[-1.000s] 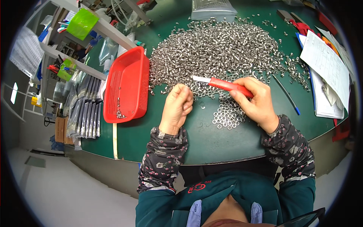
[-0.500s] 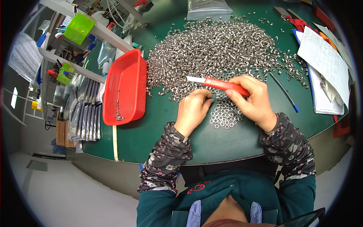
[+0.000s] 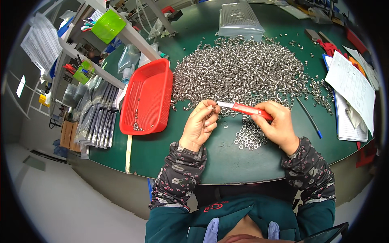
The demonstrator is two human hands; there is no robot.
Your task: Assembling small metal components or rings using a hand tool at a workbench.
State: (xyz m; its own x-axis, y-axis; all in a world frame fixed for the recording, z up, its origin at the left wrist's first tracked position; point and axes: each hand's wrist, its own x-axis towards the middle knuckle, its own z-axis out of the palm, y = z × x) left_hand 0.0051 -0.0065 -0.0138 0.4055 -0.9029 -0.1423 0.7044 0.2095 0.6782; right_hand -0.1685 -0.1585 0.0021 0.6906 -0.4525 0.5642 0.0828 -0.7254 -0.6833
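My right hand (image 3: 279, 124) is wrapped round a red-handled utility knife (image 3: 251, 110), its pale blade pointing left. The blade's tip meets the fingertips of my left hand (image 3: 197, 124), which pinch what looks like a small metal ring, mostly hidden by the fingers. Just beyond both hands spreads a large heap of small metal rings (image 3: 239, 69). Between the hands and nearer to me, a flat group of metal rings (image 3: 249, 135) lies on the green table (image 3: 231, 164). One loose ring (image 3: 225, 126) sits apart, close to my left hand.
Left of the heap stands a red perforated basket (image 3: 162, 109) with a few metal pieces inside. A blue-capped pen (image 3: 310, 118) and papers (image 3: 350, 87) lie at the right. Plastic-wrapped packs (image 3: 99, 117) are stacked far left; a plastic bag (image 3: 241, 20) lies behind the heap.
My left hand has lifted and turned from the heap's near edge, fingers now pinched up at the knife's blade. The knife has tilted and come nearer to the left fingertips. The whole view has shifted.
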